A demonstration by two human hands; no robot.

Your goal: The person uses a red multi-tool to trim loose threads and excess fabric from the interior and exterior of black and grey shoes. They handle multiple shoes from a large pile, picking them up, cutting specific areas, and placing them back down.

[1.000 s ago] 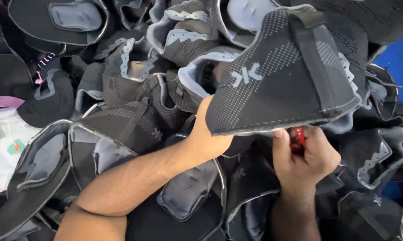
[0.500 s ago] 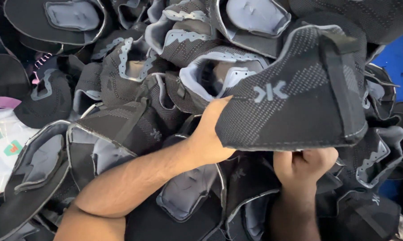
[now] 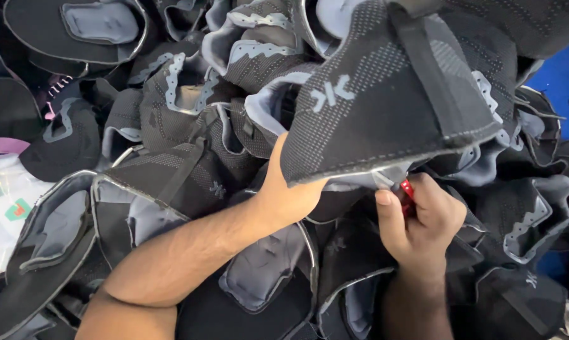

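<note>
Since a moment ago the knit shoe upper (image 3: pixel 385 94) has swung leftward, left hand (image 3: pixel 290 195) clamped under its lower edge above the pile of uppers (image 3: pixel 171 164), right hand (image 3: pixel 416 220) closed on a red tool (image 3: pixel 408 192) again visible at the hem.

Two bare hands are showing, the left hand (image 3: pixel 284 195) and the right hand (image 3: pixel 416 220). One knitted black shoe upper (image 3: pixel 385 94) is sitting raised above the heap. One small red tool (image 3: pixel 408 192) is peeking out from the right fist. Beneath, a pile of black-and-grey shoe uppers (image 3: pixel 171 138) is spreading everywhere, overlapping far too thickly for an exact count. One white plastic bag (image 3: pixel 4 208) is lying at the left edge.
</note>
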